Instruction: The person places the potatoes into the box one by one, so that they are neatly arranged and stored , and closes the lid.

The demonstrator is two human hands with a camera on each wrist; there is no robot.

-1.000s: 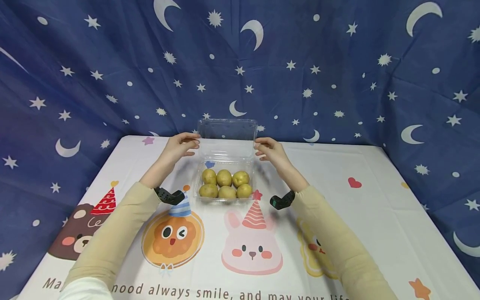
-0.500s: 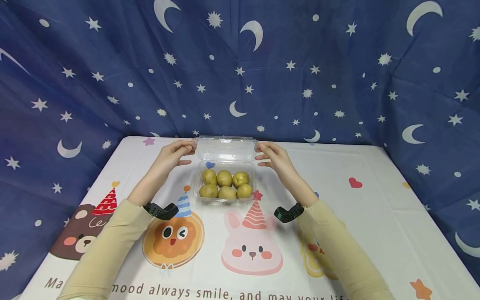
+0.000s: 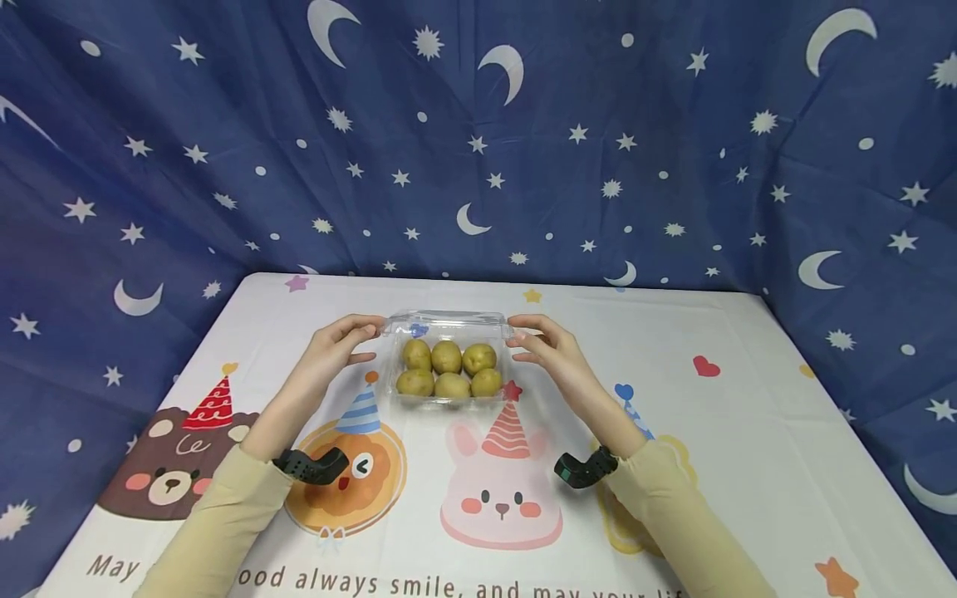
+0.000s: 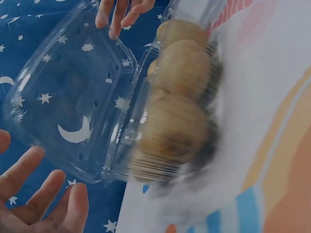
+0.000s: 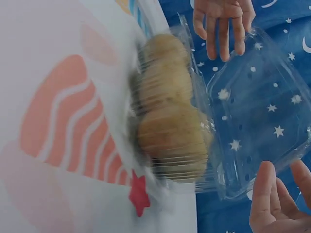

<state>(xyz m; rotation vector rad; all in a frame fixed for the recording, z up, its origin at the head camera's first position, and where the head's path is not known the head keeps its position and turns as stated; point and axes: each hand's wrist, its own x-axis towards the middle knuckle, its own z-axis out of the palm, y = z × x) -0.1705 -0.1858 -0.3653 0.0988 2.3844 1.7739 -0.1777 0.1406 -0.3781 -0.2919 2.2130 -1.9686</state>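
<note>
A clear plastic clamshell box [image 3: 396, 394] lies near the table's middle with several yellow-brown potatoes [image 3: 446, 355] in two rows. Its hinged lid [image 3: 449, 316] is raised at the back, tilted over the box. My left hand [image 3: 336, 345] holds the lid's left corner between thumb and index finger, the other fingers apart from it. At the opposite corner, my right hand [image 3: 552, 353] pinches the lid edge in the same manner. The left wrist view shows the lid [image 4: 73, 97] upright beside the potatoes [image 4: 182, 68]; its ribbed wall partly blurs them.
A white tablecloth [image 3: 748, 465] printed with cartoon faces and lettering covers the table. Behind and at both sides hangs a dark blue curtain [image 3: 673, 116] with moons and stars, close to the table's back edge. Black wrist cameras [image 3: 586, 469] sit on both wrists.
The lid has swung from upright down toward me, over the back of the box. Both hands have moved nearer to me with it. The box and potatoes have stayed in place.
</note>
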